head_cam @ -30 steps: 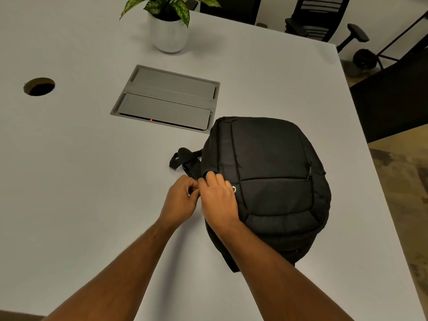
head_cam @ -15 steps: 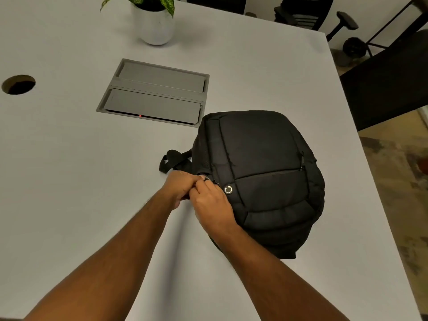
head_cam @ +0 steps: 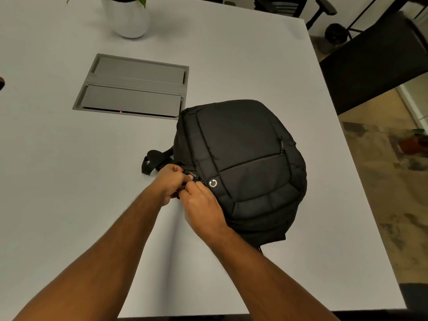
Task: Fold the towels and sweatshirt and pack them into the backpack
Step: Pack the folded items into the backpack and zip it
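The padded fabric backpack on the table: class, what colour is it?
Black; the padded fabric backpack shows clearly in the head view, the only one.

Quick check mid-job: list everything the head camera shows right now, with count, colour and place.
backpack: one, black, lying on the table, right of centre
strap: one, black, sticking out at the backpack's left side
table: one, light grey, fills most of the view
cable hatch: one, grey, set into the table, far left of the backpack
plant pot: one, white, far edge
chairs: black, beyond the table
towels, sweatshirt: none visible
left hand: at the backpack's near-left edge
right hand: beside it, touching the backpack
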Available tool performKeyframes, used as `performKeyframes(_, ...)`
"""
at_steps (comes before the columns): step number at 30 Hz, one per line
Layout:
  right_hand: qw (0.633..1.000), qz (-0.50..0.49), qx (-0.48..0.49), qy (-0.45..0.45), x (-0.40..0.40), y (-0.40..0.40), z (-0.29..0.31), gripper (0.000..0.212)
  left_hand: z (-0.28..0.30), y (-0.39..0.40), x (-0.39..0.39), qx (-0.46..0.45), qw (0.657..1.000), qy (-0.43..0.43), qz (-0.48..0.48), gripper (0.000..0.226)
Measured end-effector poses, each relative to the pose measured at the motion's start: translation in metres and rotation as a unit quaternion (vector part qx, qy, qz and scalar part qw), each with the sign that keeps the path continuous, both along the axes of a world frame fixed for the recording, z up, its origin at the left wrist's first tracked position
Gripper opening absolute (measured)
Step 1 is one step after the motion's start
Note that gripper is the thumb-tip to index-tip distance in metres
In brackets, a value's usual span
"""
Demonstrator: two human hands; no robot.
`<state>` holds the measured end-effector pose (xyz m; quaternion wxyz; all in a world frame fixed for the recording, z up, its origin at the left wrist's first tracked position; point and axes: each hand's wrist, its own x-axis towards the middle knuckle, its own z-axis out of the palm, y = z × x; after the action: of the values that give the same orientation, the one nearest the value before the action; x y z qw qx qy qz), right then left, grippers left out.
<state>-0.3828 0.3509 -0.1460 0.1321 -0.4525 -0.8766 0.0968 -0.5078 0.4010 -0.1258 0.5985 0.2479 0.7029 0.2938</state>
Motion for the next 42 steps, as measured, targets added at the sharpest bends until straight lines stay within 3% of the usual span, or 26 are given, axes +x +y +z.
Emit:
performKeyframes(7,0.999,0.019,0.028,0.023,0.023,-0.014,0.011,0.016,-0.01,0.004,0.009,0.021,0.992,-0.023,0.124,0.021)
performKeyframes(13,0.996,0.075,0.041,0.014,0.073,-0.053,-0.001,0.027,-0.013,0.019,-0.005,0.058,0.982,0.027,0.178,0.023)
performKeyframes(21,0.992,0.109,0.053,-0.024,0.16,-0.079,-0.016,0.033,-0.024,0.032,-0.02,0.069,0.976,0.141,0.153,0.034)
performKeyframes(24,0.997,0.065,0.031,-0.004,0.168,-0.077,-0.017,0.034,-0.021,0.028,-0.014,0.082,0.97,0.185,0.134,0.032)
performKeyframes(26,0.998,0.023,-0.006,0.054,0.161,-0.078,-0.013,0.023,-0.015,0.018,-0.005,0.107,0.955,0.25,0.121,0.03)
performKeyframes(29,0.975,-0.088,-0.108,0.173,0.146,-0.085,-0.005,0.023,-0.005,-0.007,0.019,0.271,0.883,0.379,0.056,0.028)
performKeyframes(31,0.957,-0.151,-0.148,0.198,0.14,-0.089,-0.003,0.022,0.0,-0.029,0.043,0.401,0.834,0.375,-0.054,0.023)
performKeyframes(33,0.946,-0.188,-0.17,0.202,0.137,-0.089,-0.001,0.009,-0.002,-0.054,0.068,0.465,0.793,0.328,-0.218,0.019)
performKeyframes(36,0.927,-0.237,-0.206,0.204,0.137,-0.088,0.003,0.007,-0.016,-0.083,0.089,0.437,0.764,0.287,-0.38,0.022)
performKeyframes(42,0.933,-0.255,-0.186,0.174,0.139,-0.084,0.004,0.01,-0.035,-0.103,0.086,0.402,0.743,0.315,-0.433,0.027)
